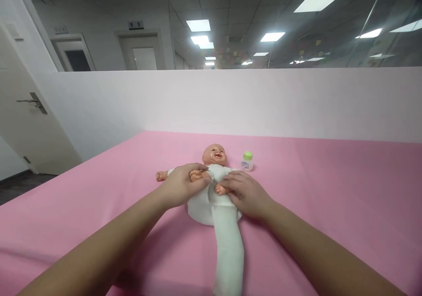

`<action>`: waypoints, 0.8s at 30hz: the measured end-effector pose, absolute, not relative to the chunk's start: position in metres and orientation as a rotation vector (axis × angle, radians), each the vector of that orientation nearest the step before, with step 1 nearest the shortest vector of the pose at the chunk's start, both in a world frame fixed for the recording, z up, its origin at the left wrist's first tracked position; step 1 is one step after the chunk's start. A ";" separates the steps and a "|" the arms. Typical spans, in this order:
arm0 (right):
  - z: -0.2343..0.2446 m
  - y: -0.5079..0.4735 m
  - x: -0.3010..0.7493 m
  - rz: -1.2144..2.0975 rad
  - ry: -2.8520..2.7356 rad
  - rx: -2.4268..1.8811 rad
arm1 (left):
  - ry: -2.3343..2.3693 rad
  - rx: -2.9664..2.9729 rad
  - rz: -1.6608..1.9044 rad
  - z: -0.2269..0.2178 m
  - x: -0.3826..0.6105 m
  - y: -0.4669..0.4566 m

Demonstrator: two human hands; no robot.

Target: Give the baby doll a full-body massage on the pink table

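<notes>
Two bare hands rest on a baby doll [214, 155] lying face up near the middle of a pink table cover [329, 190], its head pointing away from the person. Left hand [181, 185]: curled over one of the doll's small feet, fingers [201, 182] closed around it and holding it raised above the doll's belly. Right hand [245, 193]: palm down on the doll's other side, fingers bent over the second foot and pressing on the white cloth [227, 243]. That cloth lies under and around the doll's lower body, and a long strip of it runs toward the person along the table. One doll arm [161, 175] sticks out sideways past the left hand. Just beside the doll's head, on the right, stands a small bottle with a green cap [247, 161], upright and apart from both hands. Behind the table runs a low white partition [231, 102].
</notes>
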State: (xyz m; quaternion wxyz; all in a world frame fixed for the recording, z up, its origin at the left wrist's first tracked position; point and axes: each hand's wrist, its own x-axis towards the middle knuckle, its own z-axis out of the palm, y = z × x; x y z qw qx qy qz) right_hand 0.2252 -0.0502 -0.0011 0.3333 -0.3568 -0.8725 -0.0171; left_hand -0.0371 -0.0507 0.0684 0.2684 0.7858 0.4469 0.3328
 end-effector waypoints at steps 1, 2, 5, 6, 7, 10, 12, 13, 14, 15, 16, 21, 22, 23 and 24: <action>-0.001 -0.049 0.227 -0.035 -2.282 -0.938 | 1.208 2.057 0.932 0.065 -0.035 -0.043; -0.001 -0.049 0.228 -0.020 -2.287 -0.943 | 1.209 2.005 0.980 0.059 -0.032 -0.037; 0.000 -0.049 0.227 0.034 -2.279 -0.965 | 1.203 1.902 1.076 0.039 -0.031 -0.028; 0.001 -0.050 0.226 0.049 -2.269 -0.974 | 1.195 1.889 1.073 0.033 -0.031 -0.028; 0.001 -0.050 0.225 0.064 -2.260 -0.982 | 1.183 1.885 1.058 0.029 -0.033 -0.029; 0.002 -0.053 0.223 0.095 -2.229 -0.990 | 1.154 1.888 1.024 0.025 -0.037 -0.033; 0.001 -0.054 0.224 0.141 -2.162 -1.023 | 1.154 1.909 1.055 0.025 -0.038 -0.034; 0.001 -0.054 0.227 0.174 -2.096 -1.058 | 1.152 1.930 1.090 0.025 -0.038 -0.034; 0.000 -0.053 0.230 0.206 -1.999 -1.099 | 1.146 1.954 1.136 0.025 -0.039 -0.034; -0.001 -0.051 0.236 0.234 -1.883 -1.139 | 1.138 1.974 1.184 0.025 -0.039 -0.035; -0.002 -0.048 0.243 0.257 -1.757 -1.173 | 1.131 1.985 1.231 0.025 -0.039 -0.035; -0.013 -0.022 0.294 0.353 -1.260 -1.426 | 1.035 1.977 1.370 0.038 -0.044 -0.058; -0.016 -0.016 0.305 0.342 -1.204 -1.514 | 1.012 1.972 1.391 0.040 -0.047 -0.068; -0.019 -0.012 0.314 0.334 -1.169 -1.592 | 1.001 1.971 1.409 0.042 -0.049 -0.080; -0.022 -0.008 0.322 0.353 -1.156 -1.674 | 1.008 1.975 1.425 0.041 -0.053 -0.094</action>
